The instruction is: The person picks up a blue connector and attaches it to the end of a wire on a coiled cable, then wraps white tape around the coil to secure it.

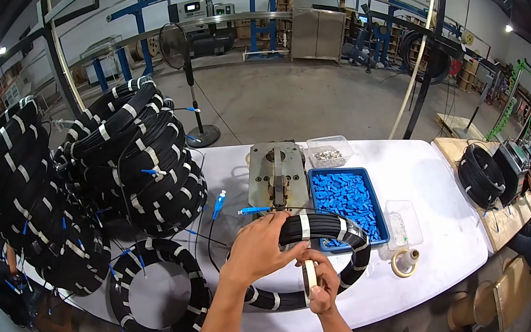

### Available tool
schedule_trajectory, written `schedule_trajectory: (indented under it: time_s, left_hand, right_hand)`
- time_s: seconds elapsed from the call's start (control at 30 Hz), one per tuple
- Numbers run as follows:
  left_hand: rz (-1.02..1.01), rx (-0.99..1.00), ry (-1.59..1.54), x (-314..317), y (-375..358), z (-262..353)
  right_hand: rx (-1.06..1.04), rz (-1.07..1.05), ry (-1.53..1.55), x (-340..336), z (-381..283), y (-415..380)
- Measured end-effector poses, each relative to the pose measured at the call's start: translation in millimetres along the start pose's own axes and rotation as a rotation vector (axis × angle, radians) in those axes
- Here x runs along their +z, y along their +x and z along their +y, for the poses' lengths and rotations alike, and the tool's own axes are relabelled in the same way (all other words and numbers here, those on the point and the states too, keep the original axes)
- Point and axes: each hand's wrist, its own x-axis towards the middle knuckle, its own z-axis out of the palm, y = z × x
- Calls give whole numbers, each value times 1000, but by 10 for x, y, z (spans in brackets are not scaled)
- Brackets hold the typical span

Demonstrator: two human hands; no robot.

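My left hand [258, 250] is closed on the upper left part of a black cable coil [357, 259] bound with white bands. My right hand [321, 279], inside the ring at its lower edge, grips a roll of pale tape [311, 275]. A blue connector [254, 210] lies just above my left hand, and another blue connector [219, 204] stands up to its left. Behind the coil is a metal press-like fixture [276, 177]. To its right, a blue tray [380, 217] holds many small blue parts.
Tall stacks of banded coils [146, 157] rise at the left, with one coil [119, 297] lying flat in front. Clear boxes [327, 149] and a tape roll [405, 262] are on the white table [432, 209]. A standing fan [190, 74] is behind; people work at the far right.
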Motion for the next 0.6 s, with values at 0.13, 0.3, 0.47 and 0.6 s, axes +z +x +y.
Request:
schedule_trajectory:
  time_s: [0.13, 0.3, 0.47, 0.6]
  left_hand:
    - [7, -4, 3, -30, 42, 23]
    - [-20, 16, 14, -25, 38, -1]
    - [66, 66, 6, 37, 25, -96]
    - [40, 27, 8, 5, 22, -42]
  right_hand:
    - [-99, -60, -1, -81, -91, 11]
    - [29, -27, 68, 13, -106, -59]
    - [14, -23, 126, 60, -48, -93]
    - [66, -53, 163, 8, 69, -46]
